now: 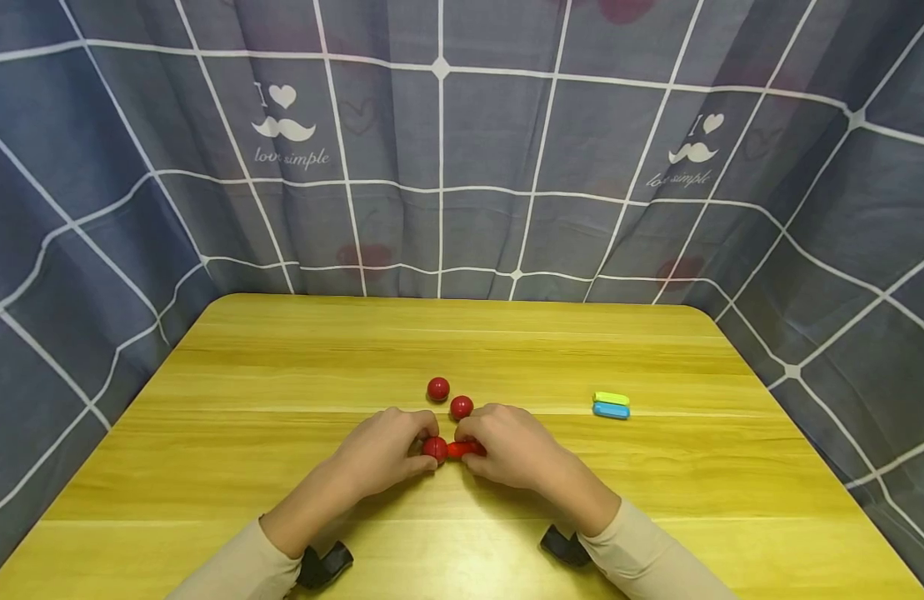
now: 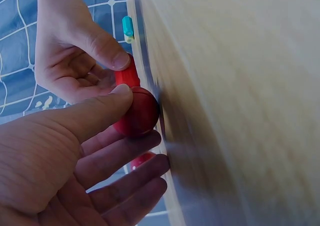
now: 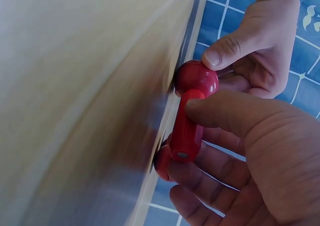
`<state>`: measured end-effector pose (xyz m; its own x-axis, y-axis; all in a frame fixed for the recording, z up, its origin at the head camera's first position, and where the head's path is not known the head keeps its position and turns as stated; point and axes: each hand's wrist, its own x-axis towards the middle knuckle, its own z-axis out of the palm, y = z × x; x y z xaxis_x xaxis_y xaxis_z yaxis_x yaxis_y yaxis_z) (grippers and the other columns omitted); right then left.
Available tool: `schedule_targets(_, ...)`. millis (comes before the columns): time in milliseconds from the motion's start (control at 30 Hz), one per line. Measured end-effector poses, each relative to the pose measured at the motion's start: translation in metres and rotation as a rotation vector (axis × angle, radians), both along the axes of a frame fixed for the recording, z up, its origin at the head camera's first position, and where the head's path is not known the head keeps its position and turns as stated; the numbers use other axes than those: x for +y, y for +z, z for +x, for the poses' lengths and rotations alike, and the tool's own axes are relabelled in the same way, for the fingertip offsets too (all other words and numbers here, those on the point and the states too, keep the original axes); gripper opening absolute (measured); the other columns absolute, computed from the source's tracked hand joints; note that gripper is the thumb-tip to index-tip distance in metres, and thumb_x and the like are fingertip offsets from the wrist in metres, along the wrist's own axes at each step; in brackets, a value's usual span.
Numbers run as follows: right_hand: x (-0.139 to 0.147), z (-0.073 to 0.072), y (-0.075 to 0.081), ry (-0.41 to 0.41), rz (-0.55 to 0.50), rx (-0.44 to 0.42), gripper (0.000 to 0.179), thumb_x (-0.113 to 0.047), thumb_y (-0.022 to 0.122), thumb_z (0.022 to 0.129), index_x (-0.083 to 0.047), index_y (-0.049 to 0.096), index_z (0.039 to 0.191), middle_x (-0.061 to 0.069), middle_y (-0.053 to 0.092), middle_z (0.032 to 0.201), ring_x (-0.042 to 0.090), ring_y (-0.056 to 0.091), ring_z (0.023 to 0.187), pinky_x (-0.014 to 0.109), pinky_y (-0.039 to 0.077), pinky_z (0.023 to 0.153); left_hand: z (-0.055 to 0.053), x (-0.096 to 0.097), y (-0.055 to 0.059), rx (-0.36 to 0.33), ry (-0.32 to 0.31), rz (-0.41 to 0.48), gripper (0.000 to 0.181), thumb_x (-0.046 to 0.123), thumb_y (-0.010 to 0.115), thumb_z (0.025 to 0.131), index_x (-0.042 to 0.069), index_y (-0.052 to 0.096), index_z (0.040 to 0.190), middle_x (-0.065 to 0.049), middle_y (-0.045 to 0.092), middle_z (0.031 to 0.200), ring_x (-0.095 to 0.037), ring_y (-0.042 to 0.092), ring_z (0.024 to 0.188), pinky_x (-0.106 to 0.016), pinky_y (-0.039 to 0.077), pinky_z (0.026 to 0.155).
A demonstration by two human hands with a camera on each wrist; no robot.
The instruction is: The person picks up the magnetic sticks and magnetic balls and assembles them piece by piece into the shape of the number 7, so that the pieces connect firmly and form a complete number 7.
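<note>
In the head view my left hand [image 1: 387,446] holds a dark red ball [image 1: 434,450] with a seam round it, near the middle of the table. My right hand [image 1: 512,443] pinches a short red stick [image 1: 462,449] whose one end meets the ball. The stick's free end shows a small grey dot in the right wrist view, where my right thumb [image 3: 220,108] lies along its side. On the ball's top rests my left thumb [image 2: 107,108], the fingers beneath. Behind the hands are two more red balls [image 1: 438,388], the nearer ball [image 1: 462,407] close to my right fingers.
To the right, a yellow-green stick [image 1: 611,398] and a blue stick [image 1: 611,411] lie side by side on the wooden table [image 1: 319,350]. A grey checked curtain [image 1: 476,150] hangs behind and along both sides. Black straps [image 1: 324,565] show below the wrists.
</note>
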<state>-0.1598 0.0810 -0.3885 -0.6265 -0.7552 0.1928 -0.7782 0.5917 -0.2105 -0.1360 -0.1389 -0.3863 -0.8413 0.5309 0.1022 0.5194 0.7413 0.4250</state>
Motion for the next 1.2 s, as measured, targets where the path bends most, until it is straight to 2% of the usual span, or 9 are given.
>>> schedule_targets(267,0.0,0.0,-0.001,0.001,-0.008,-0.024,0.012,-0.016,0.077,0.078,-0.02,0.068,0.086,-0.012,0.058,0.076,0.004,0.048,0.064,0.021,0.04,0.059,0.0,0.001,0.002,-0.007,0.007,-0.01,0.021,0.027,0.082,0.08,0.019,0.064,0.088,0.016,0.055,0.07,-0.004,0.049,0.059,-0.024,0.043,0.057)
schedule_targets(500,0.003,-0.002,-0.001,-0.001,-0.015,-0.028,0.012,-0.022,0.076,0.081,-0.018,0.069,0.09,-0.012,0.061,0.08,0.004,0.05,0.068,0.022,0.043,0.062,0.0,0.001,0.002,-0.001,0.007,-0.013,0.022,0.027,0.082,0.08,0.019,0.064,0.089,0.015,0.057,0.072,-0.004,0.049,0.06,-0.024,0.043,0.058)
schedule_targets(767,0.007,-0.008,-0.001,-0.091,-0.1,-0.001,0.013,-0.026,0.073,0.086,-0.016,0.072,0.095,-0.009,0.064,0.085,0.005,0.057,0.073,0.026,0.049,0.066,0.0,0.001,0.003,-0.009,0.012,-0.016,0.023,0.027,0.082,0.08,0.017,0.065,0.091,0.014,0.058,0.073,-0.005,0.048,0.059,-0.024,0.043,0.057)
schedule_targets(1000,0.007,-0.018,-0.001,-0.158,-0.121,0.034,0.015,-0.018,0.074,0.082,-0.016,0.072,0.097,-0.007,0.064,0.087,0.007,0.058,0.075,0.027,0.05,0.066,-0.001,0.0,0.003,-0.016,0.013,-0.017,0.022,0.027,0.082,0.08,0.018,0.065,0.09,0.015,0.056,0.072,-0.005,0.049,0.06,-0.024,0.043,0.058)
schedule_targets(1200,0.004,-0.025,-0.001,-0.172,-0.11,0.059,0.027,-0.016,0.075,0.079,-0.016,0.069,0.105,-0.003,0.062,0.096,0.01,0.058,0.08,0.029,0.051,0.071,-0.001,0.0,0.002,-0.022,0.012,-0.019,0.022,0.028,0.082,0.081,0.017,0.065,0.091,0.015,0.056,0.073,-0.005,0.049,0.06,-0.023,0.044,0.058)
